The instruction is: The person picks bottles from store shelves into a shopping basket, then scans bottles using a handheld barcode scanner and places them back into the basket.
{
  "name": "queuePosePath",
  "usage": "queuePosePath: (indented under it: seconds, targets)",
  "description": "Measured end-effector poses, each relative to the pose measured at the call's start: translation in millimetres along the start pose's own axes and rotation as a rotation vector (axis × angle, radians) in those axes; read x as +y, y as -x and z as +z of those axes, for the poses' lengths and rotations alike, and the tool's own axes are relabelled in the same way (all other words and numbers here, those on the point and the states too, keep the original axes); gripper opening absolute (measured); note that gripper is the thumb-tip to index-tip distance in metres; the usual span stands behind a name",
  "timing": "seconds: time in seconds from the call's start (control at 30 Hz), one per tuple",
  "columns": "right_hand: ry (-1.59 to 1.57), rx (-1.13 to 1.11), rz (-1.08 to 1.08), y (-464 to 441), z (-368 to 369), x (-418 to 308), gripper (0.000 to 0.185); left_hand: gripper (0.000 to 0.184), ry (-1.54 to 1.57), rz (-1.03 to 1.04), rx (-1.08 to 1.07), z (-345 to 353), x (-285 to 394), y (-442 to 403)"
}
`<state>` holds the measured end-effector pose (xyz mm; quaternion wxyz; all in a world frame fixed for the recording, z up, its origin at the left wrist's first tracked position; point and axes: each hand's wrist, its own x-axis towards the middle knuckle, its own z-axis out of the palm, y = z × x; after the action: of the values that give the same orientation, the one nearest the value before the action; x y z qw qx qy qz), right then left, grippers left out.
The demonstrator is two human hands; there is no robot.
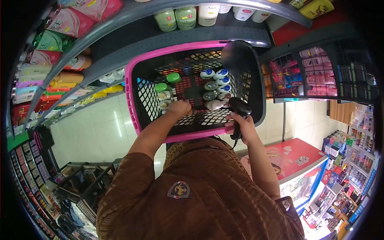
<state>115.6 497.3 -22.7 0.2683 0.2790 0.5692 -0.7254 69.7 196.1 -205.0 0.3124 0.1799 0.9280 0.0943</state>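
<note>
A black mesh shopping basket with a pink rim (127,80) is in front of me. My left hand (181,108) is inside it near the front side, fingers curled closed; what they hold, if anything, is hidden. Beside it, along the left side, stand two green-capped bottles (173,77) and two pale-topped bottles (164,95). Several bottles with blue and white tops (221,74) stand in rows on the right, with pinkish-white ones (215,105) nearer me. My right hand (245,125) grips a black handheld barcode scanner (240,106) over the basket's front right corner; a cord hangs from its handle.
Behind the basket is a dark shelf (116,46) carrying green bottles (186,18) and white bottles (208,16). Shelves of packaged goods (52,82) run along the left. A red-topped display case (294,158) stands at right. Pale floor tiles (100,124) show below.
</note>
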Motion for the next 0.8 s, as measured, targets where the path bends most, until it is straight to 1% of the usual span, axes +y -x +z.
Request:
queuePosePath:
  seconds: [0.07,0.17,0.23,0.27,0.33,0.4,0.47,0.53,0.57,0.63,0.67,0.73,0.77,0.8]
  targets:
    - [0.019,0.000,0.004,0.1,0.2,-0.6,0.033,0.032,-0.003,-0.013,-0.007,-2.8,-2.2,-0.1]
    - [0.033,0.007,0.000,0.0,4.3,-5.8,0.033,0.031,-0.034,0.034,0.015,-2.2,-10.9,-0.7]
    - [0.032,0.014,0.002,1.1,5.5,-5.6,0.034,0.029,-0.243,0.217,-0.147,-14.1,-11.3,9.5]
    - [0.048,0.015,0.010,0.3,4.9,-5.1,0.035,0.029,-0.241,0.213,-0.148,-12.4,-13.5,13.4]
    - [0.065,0.012,0.018,-1.3,4.7,-4.8,0.037,0.030,-0.237,0.272,-0.085,-4.7,-19.9,18.4]
    - [0.111,0.025,0.060,-2.9,7.0,-6.5,0.041,0.031,-0.227,0.241,-0.071,3.0,-23.2,19.1]
    - [0.093,0.012,0.088,-3.9,10.3,-10.7,0.041,0.032,-0.217,0.212,-0.049,4.6,-26.1,18.4]
    - [0.086,-0.001,0.111,-7.3,11.2,-19.9,0.041,0.035,-0.205,0.088,-0.165,-27.0,-16.5,30.4]
    - [0.127,-0.049,0.135,-9.2,9.9,-24.6,0.038,0.035,-0.199,0.082,-0.155,-38.9,-11.2,37.2]
    - [0.182,-0.108,0.156,-15.3,7.3,-29.6,0.035,0.041,0.049,-0.116,0.028,-60.8,-2.3,55.5]
    - [0.186,-0.116,0.151,-24.6,7.0,-29.2,0.034,0.041,0.051,-0.132,0.044,-72.5,-1.2,68.0]
    - [0.161,-0.099,0.111,-34.1,21.7,-36.8,0.032,0.043,0.335,-0.074,0.301,-90.3,-1.2,100.5]
    - [0.181,-0.139,0.103,-37.1,28.0,-38.9,0.032,0.043,0.332,-0.111,0.328,-96.2,0.1,116.2]
    - [0.150,-0.144,0.102,-41.8,35.0,-40.0,0.032,0.043,0.489,-0.098,0.385,-103.1,2.1,131.0]
